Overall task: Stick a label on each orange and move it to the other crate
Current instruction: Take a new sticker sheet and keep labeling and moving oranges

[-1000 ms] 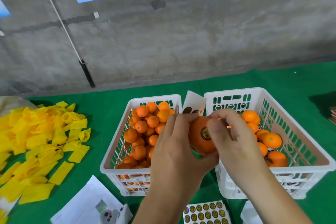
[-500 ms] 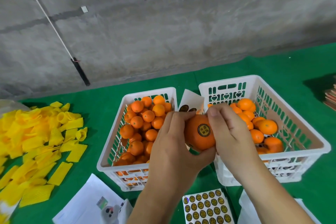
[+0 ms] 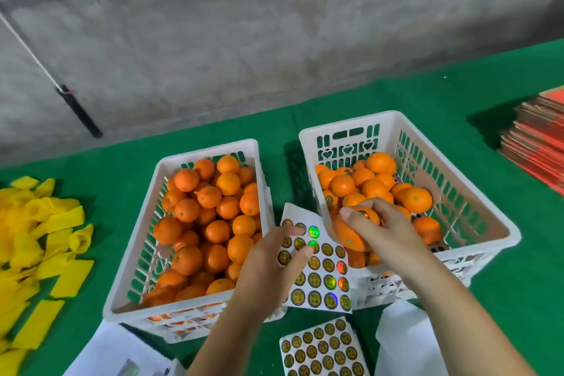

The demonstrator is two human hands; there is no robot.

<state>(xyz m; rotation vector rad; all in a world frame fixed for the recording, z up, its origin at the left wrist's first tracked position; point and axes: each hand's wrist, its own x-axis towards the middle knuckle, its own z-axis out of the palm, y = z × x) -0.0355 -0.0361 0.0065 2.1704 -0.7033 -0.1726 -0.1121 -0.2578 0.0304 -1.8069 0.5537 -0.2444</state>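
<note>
A green-covered desk (image 3: 457, 94) stands against a grey concrete wall (image 3: 274, 24) and carries everything else. Two white slotted plastic crates sit side by side on it: the left crate (image 3: 137, 253) is heaped nearly to its rim with oranges (image 3: 210, 217), while the right crate (image 3: 476, 192) holds a smaller pile of oranges (image 3: 375, 183) gathered toward its far and left sides, some showing round labels. Far left on the desk lies a spread of yellow foam sleeves (image 3: 36, 247), and at the far right edge a stack of red and brown flat cardboard (image 3: 537, 143). White paper (image 3: 113, 354) lies at the near edge in front of the left crate, and more white paper (image 3: 403, 342) in front of the right one. The right hand (image 3: 384, 229) reaches over the near left corner of the right crate, fingers curled round a labelled orange (image 3: 351, 229) held just above the fruit there, its round label facing up between thumb and fingers. The left hand (image 3: 271, 262) grasps a sheet of shiny round labels (image 3: 323, 272) in the gap between the two crates, thumb lying across its upper rows. A second label sheet (image 3: 320, 348) lies flat on the desk below it.
</note>
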